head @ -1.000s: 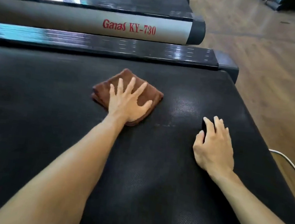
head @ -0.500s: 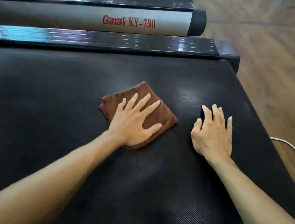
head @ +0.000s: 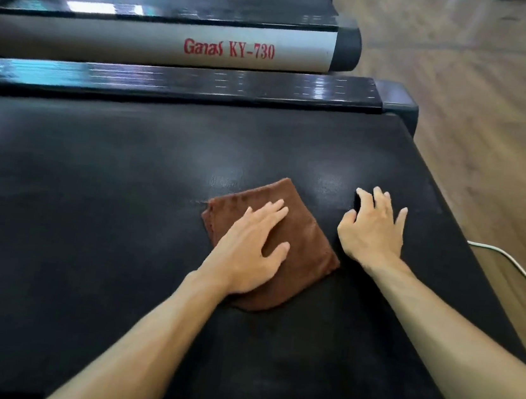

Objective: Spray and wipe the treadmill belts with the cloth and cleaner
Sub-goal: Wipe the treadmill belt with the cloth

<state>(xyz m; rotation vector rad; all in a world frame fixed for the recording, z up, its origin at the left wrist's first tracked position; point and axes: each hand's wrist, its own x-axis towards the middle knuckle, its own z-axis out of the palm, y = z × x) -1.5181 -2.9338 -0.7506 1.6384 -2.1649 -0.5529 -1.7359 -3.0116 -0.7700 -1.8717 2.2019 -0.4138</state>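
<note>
head | left hand [head: 250,247] flat on cloth [head: 307,258] | right hand [head: 371,234] fingers spread on belt [head: 88,211] | cable [head: 518,270] right

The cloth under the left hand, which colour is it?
Brown. The cloth is plain brown, seen best in the head view, against the black belt.

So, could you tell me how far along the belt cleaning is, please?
Done: the belt shows a damp sheen beyond the cloth, so it looks sprayed. In hand: the left hand presses the cloth flat on the belt; the right hand braces beside it. Left: most of this belt, and the next treadmill. No cleaner is in view.
</note>
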